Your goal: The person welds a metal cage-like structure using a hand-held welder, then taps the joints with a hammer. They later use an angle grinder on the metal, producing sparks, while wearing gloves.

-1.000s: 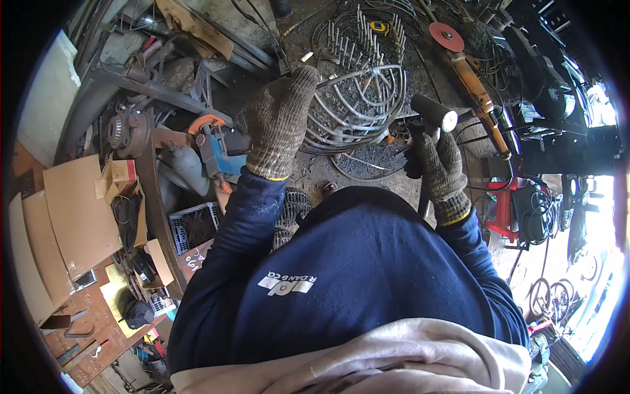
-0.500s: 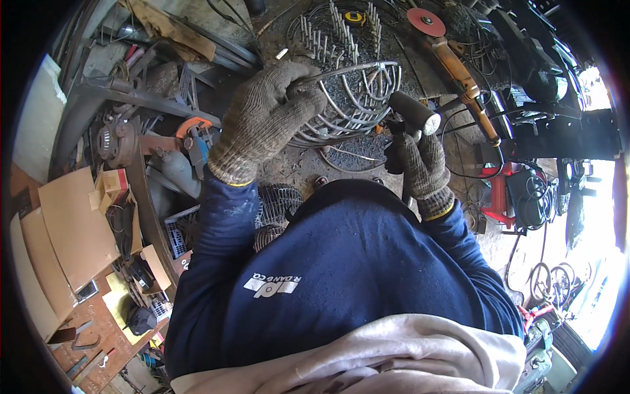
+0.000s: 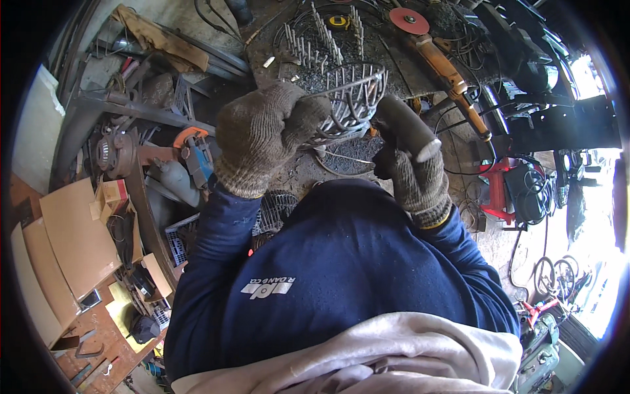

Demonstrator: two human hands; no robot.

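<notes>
A bowl-shaped basket of bent metal rods (image 3: 354, 98) is tilted in front of me above the workbench. My left hand (image 3: 266, 131), in a grey knitted glove, is closed around its left side. My right hand (image 3: 417, 177), gloved the same way, grips a mallet whose thick dark cylindrical head (image 3: 410, 128) points up and left. The mallet head's upper end is close against the basket's right side; whether they touch I cannot tell. Most of the mallet's handle is hidden by my glove.
On the dark workbench (image 3: 289, 72) stand several upright metal pegs (image 3: 328, 43) beside a yellow tape measure (image 3: 339, 23). An orange angle grinder (image 3: 449, 72) with a red disc lies to the right. Cardboard (image 3: 79, 226) and a blue-orange power tool (image 3: 197, 151) are at left.
The basket has turned in my left hand and now shows its rods more edge-on. My right hand has moved slightly left, bringing the mallet head closer to the basket.
</notes>
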